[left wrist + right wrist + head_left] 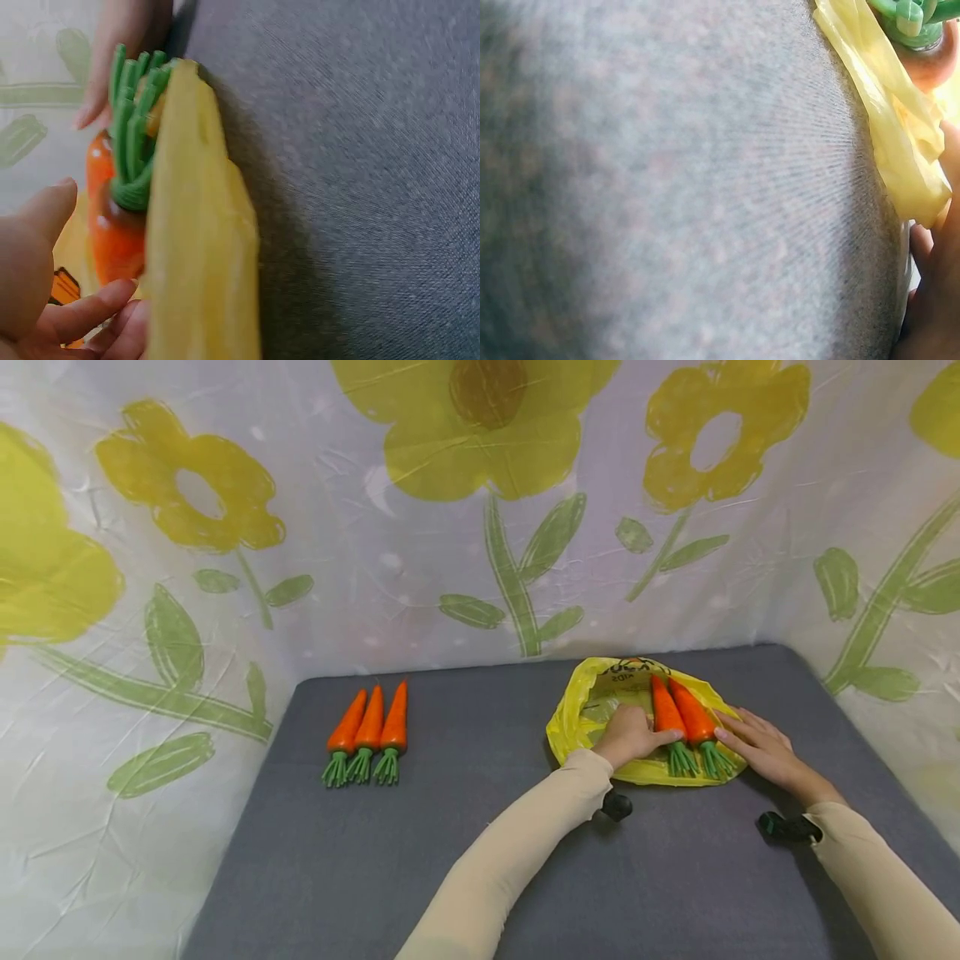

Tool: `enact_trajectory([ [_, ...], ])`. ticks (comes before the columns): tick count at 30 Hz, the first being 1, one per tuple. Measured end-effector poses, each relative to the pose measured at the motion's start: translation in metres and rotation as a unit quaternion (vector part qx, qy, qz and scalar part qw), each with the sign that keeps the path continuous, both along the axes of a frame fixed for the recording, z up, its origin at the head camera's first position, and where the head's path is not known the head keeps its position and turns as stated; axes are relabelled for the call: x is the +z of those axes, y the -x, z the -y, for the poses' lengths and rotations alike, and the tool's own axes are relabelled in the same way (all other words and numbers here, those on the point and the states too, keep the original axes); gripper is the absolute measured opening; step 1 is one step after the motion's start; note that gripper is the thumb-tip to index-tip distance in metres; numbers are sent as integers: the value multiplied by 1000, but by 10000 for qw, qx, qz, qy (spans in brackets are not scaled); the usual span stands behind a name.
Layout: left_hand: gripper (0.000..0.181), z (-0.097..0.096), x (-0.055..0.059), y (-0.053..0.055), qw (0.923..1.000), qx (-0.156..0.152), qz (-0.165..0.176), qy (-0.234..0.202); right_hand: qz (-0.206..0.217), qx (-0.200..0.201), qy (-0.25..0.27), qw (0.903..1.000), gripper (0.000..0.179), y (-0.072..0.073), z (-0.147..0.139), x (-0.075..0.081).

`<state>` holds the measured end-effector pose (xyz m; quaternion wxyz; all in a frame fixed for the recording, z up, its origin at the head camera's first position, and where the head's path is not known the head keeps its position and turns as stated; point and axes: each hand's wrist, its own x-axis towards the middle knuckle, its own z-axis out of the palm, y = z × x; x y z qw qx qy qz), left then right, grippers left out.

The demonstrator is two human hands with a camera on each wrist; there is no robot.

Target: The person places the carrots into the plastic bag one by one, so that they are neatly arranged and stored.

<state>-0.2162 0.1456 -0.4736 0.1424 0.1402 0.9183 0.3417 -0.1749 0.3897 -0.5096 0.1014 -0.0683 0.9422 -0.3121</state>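
A yellow plastic bag (564, 727) lies with its mouth spread wide, and two orange toy carrots (693, 714) rest side by side in its right half, green tops toward the front rim. My left hand (626, 735) reaches into the bag beside the left carrot (666, 708), thumb extended over its lower end. In the left wrist view, fingertips (116, 292) touch a carrot (120, 247) while the thumb stands apart from it. At the bag's right edge, my right hand (765, 750) has its fingers stretched toward the right carrot. The bag's rim (900, 135) hides part of that hand.
Three more toy carrots (369, 727) lie in a row on the left of the grey table (465, 827), green tops toward the front. Flower-printed cloth (337, 485) hangs behind and along the sides. Dark wrist-worn devices (617, 806) sit under both wrists.
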Motion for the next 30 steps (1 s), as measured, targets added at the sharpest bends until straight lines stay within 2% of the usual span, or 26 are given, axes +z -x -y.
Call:
enact_trajectory([
  [3, 58, 2, 6, -1, 10000, -28, 66, -14, -10, 4, 14, 10000, 66, 0, 0, 0],
  [5, 48, 5, 10, -3, 10000, -78, -13, -24, -16, 9, 25, 10000, 66, 0, 0, 0],
  [7, 43, 9, 15, -6, 9995, -288, -93, -46, -33, 18, 14, 10000, 66, 0, 0, -1],
  [13, 48, 22, 31, -22, 9939, -905, -450, -434, -75, 11, -59, 10000, 66, 1, -1, -3],
  [17, 47, 34, 44, -36, 9891, -1139, -562, -739, -15, -14, -54, 10000, 67, 1, 0, -2],
  [25, 40, 72, 71, -59, 9771, -1580, -894, -1114, -53, 14, 35, 10000, 66, 0, -1, -1],
  [30, 36, 106, 75, -68, 9686, -1708, -1055, -1466, -77, 60, 38, 9999, 65, -1, 0, -2],
])
